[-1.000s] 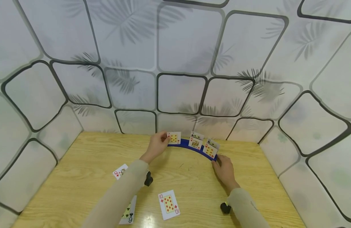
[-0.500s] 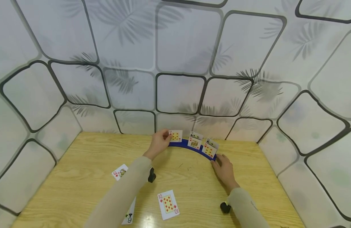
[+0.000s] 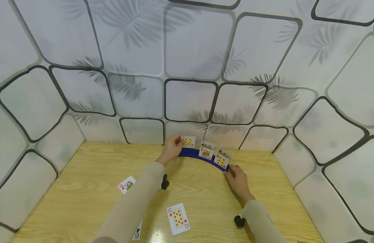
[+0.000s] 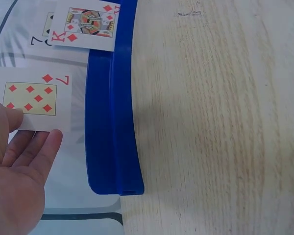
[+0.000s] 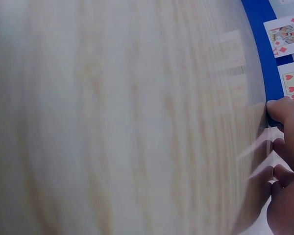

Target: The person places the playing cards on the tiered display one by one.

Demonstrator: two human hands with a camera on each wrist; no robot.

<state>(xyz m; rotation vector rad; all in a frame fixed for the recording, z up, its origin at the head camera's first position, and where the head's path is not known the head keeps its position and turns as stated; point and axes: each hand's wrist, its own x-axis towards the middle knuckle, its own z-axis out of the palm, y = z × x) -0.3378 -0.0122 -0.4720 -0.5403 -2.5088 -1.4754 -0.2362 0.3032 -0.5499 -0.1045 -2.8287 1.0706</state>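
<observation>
Head: high, facing forward and down, table (image 3: 202, 192) to wall (image 3: 190, 99). Left wrist: close, facing blue rack (image 4: 100, 137). Right wrist: close, low over table, rack at right edge. Wrist views share king of diamonds (image 4: 90, 24).

Eight cards (image 3: 189, 140) show: one in the left hand (image 3: 171, 149), four on the rack (image 3: 188, 153), three on the table (image 3: 205, 195). One rack, one table, one left hand, one right hand (image 3: 239, 181), two sleeves (image 3: 129, 206) and two black objects (image 3: 240, 221).

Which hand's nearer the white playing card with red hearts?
Right. Beside that card, the right hand holds the curved blue rack; the left hand is farther, near the rack's other end.
</observation>
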